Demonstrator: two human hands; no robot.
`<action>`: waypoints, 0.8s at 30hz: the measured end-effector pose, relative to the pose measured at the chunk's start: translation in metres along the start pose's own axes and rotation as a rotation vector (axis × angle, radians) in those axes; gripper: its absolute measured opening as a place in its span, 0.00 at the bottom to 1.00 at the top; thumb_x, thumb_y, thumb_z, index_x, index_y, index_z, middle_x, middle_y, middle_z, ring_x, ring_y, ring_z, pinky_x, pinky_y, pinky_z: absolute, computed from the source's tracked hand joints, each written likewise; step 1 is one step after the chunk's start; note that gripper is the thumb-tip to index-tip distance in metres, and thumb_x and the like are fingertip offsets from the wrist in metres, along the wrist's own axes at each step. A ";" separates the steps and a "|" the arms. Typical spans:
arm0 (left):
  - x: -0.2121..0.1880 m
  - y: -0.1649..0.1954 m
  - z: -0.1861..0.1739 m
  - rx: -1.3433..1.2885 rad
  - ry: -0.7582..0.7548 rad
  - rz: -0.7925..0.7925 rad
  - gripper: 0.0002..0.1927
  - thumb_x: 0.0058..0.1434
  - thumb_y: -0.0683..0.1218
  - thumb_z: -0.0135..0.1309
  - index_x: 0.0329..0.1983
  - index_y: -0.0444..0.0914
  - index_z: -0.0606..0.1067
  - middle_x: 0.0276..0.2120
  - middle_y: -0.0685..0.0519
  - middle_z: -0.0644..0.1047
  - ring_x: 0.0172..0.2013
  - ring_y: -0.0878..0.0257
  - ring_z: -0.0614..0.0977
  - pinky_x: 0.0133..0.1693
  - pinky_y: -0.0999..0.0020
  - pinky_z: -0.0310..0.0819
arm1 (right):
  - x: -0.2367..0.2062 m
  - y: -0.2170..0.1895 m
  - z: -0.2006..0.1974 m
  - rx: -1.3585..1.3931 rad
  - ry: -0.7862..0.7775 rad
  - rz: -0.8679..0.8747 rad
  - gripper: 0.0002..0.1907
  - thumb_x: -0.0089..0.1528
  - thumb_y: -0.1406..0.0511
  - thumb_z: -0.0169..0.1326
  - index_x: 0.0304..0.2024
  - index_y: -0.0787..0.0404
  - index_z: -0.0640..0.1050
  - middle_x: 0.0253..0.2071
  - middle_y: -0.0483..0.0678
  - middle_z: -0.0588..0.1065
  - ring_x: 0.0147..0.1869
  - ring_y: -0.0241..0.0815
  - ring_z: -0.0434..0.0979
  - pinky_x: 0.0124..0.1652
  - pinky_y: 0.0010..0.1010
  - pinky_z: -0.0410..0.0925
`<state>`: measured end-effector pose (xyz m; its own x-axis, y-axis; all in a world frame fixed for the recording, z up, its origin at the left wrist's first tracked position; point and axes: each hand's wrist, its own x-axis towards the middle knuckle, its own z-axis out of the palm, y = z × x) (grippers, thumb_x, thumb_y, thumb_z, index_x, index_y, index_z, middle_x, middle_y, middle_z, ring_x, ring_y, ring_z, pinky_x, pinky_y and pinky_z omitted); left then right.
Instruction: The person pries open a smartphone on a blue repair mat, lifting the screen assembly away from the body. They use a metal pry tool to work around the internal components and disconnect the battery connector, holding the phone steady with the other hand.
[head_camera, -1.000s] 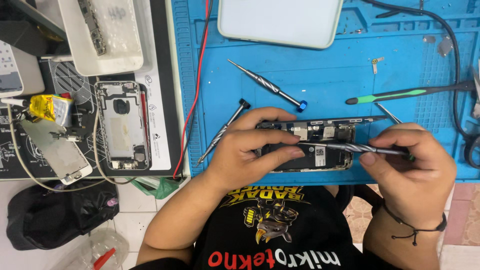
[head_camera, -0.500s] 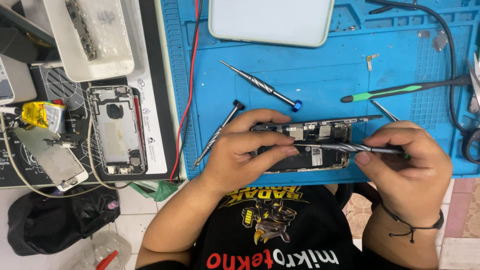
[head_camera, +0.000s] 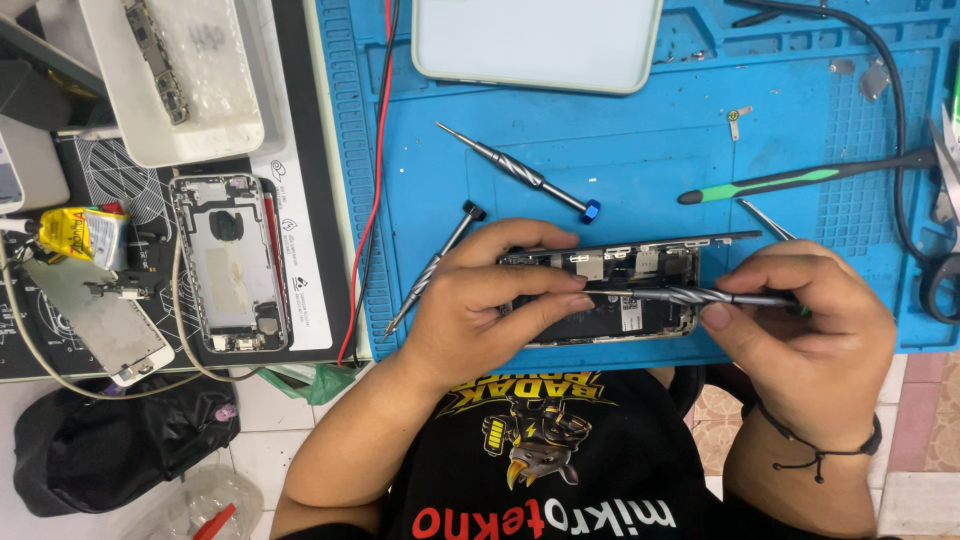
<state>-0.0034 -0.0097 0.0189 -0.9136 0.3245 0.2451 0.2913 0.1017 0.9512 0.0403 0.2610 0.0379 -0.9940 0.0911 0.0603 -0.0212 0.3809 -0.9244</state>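
From the head view, my left hand (head_camera: 490, 300) lies over the opened phone (head_camera: 620, 290) near the front edge of the blue mat (head_camera: 620, 150), fingers curled along its top edge and thumb across the inside, pressing it flat. My right hand (head_camera: 800, 330) pinches a screwdriver (head_camera: 690, 296) between thumb and fingers, the shaft lying nearly level across the phone, its tip hidden under my left fingers.

I judge the step in hand to be working a screw inside the phone. The next move calls for keeping the phone pinned, the tip seated square, and turning lightly so it does not slip.

Two more drivers (head_camera: 520, 172) lie on the mat just above my left hand, tweezers (head_camera: 765, 218) by the right. A stripped phone shell (head_camera: 232, 262) rests well apart on the left.
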 end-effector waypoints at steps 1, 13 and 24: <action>0.000 0.000 0.000 0.007 0.001 0.011 0.09 0.59 0.40 0.69 0.42 0.38 0.84 0.52 0.48 0.80 0.52 0.58 0.83 0.53 0.67 0.79 | 0.000 -0.001 0.000 -0.013 0.004 0.007 0.13 0.56 0.75 0.66 0.41 0.67 0.77 0.42 0.48 0.75 0.41 0.31 0.75 0.38 0.17 0.68; 0.001 0.001 0.000 0.019 0.001 0.003 0.09 0.58 0.40 0.69 0.42 0.38 0.84 0.52 0.48 0.80 0.51 0.58 0.84 0.52 0.68 0.79 | 0.010 -0.020 -0.005 -0.198 -0.018 -0.093 0.12 0.54 0.73 0.67 0.39 0.68 0.78 0.38 0.51 0.77 0.34 0.34 0.76 0.30 0.19 0.66; -0.002 0.000 -0.003 0.009 -0.022 0.002 0.20 0.52 0.46 0.74 0.46 0.38 0.82 0.55 0.47 0.79 0.54 0.57 0.83 0.56 0.67 0.78 | 0.006 -0.020 -0.010 -0.219 -0.022 -0.118 0.12 0.56 0.73 0.68 0.40 0.69 0.78 0.37 0.51 0.76 0.35 0.35 0.76 0.33 0.19 0.67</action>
<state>-0.0022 -0.0127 0.0191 -0.9066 0.3451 0.2431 0.2960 0.1092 0.9489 0.0356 0.2634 0.0602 -0.9882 0.0149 0.1523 -0.1158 0.5780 -0.8078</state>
